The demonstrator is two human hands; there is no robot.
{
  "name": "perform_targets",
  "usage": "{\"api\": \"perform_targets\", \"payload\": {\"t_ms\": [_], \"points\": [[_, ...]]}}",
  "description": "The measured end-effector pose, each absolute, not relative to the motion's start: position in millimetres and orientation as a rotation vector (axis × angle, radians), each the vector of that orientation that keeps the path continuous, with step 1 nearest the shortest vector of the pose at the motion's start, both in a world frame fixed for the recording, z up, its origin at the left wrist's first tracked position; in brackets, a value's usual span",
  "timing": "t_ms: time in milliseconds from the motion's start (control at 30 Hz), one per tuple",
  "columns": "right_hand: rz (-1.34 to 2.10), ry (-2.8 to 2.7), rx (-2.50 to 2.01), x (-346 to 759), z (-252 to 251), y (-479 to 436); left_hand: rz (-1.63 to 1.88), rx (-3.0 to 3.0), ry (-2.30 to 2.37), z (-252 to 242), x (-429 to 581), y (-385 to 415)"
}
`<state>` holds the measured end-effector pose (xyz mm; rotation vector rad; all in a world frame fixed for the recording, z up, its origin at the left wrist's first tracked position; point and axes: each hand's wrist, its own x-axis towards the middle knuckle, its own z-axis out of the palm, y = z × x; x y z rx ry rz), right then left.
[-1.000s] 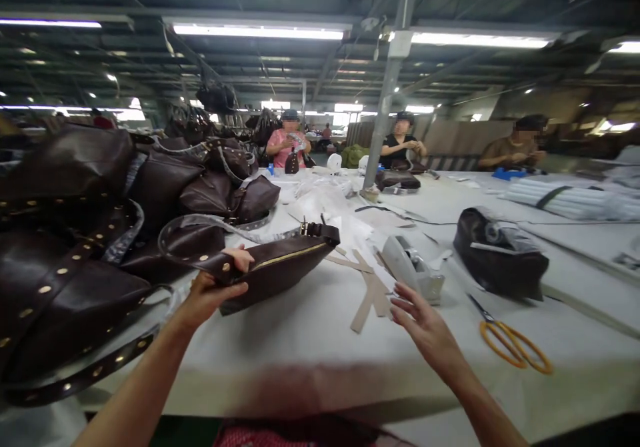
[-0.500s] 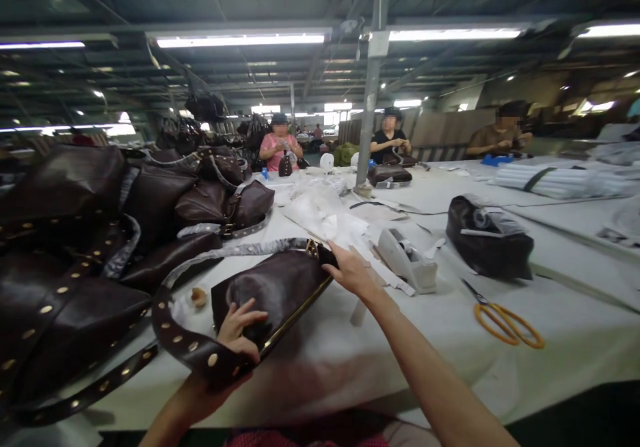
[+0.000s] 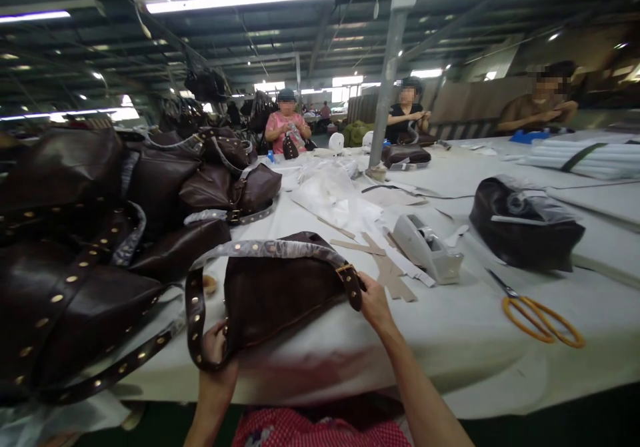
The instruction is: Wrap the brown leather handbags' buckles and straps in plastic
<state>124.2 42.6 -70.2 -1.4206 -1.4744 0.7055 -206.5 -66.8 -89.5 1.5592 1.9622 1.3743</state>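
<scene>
A dark brown leather handbag [image 3: 283,297] is held just above the front of the table, one broad side toward me. Its studded strap [image 3: 196,300] loops over the top and left end, partly wrapped in clear plastic. My left hand [image 3: 216,347] grips the lower left corner inside the strap loop; some fingers are hidden by the bag and strap. At the right end, my right hand [image 3: 375,303] is closed on the bag beside the gold buckle [image 3: 345,271] and strap tip, its fingertips behind the leather.
Several brown bags [image 3: 85,300] are piled on the left. Paper strips [image 3: 393,273], a tape dispenser [image 3: 427,250], another dark bag [image 3: 520,233] and orange-handled scissors [image 3: 540,317] lie to the right. A post [image 3: 386,93] rises beyond; co-workers [image 3: 287,127] sit across the table.
The handbag has turned so its broad side faces me and its zipped edge is out of sight. My left hand has gone from spread on the bag to gripping its left end.
</scene>
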Motion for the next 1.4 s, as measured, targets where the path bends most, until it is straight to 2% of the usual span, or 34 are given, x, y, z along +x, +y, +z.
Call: {"api": "perform_targets", "payload": {"t_ms": [200,300,433,533,633,733,867,967,1133,1300,1400], "points": [[0.592,-1.601,-1.507,119.8,-74.9,35.8,0.520,1.464,1.893,-63.6,-244.4,-130.3],[0.572,-1.620,-1.557,117.6,-74.4,33.7,0.339,1.599,1.701,-28.0,-221.4,-138.9],[0.556,-1.587,-1.617,112.3,-73.4,27.6,0.580,2.078,1.456,-1.8,-125.1,-90.4],[0.552,-1.606,-1.610,112.3,-73.9,26.4,0.859,2.480,1.393,-16.9,-59.2,-35.0],[0.569,-1.626,-1.549,117.8,-75.1,27.4,0.936,2.773,1.145,-34.0,-32.2,7.5],[0.653,-1.639,-1.419,124.6,-75.0,26.7,1.151,2.596,0.965,-32.4,-34.8,32.3],[0.776,-1.665,-1.250,127.5,-73.3,25.4,1.408,1.765,1.185,-20.1,-44.4,51.4],[0.830,-1.624,-1.228,126.8,-73.6,27.1,1.357,1.398,1.158,-19.6,-44.0,57.6],[0.887,-1.609,-1.164,130.8,-75.5,27.5,1.272,1.274,1.123,-13.4,-48.4,50.0],[1.055,-1.629,-0.971,141.0,-78.0,27.5,0.772,1.991,0.718,12.7,-66.7,39.4],[1.066,-1.669,-0.856,141.7,-79.0,31.1,0.706,2.520,0.646,13.2,-70.7,45.6]]}}
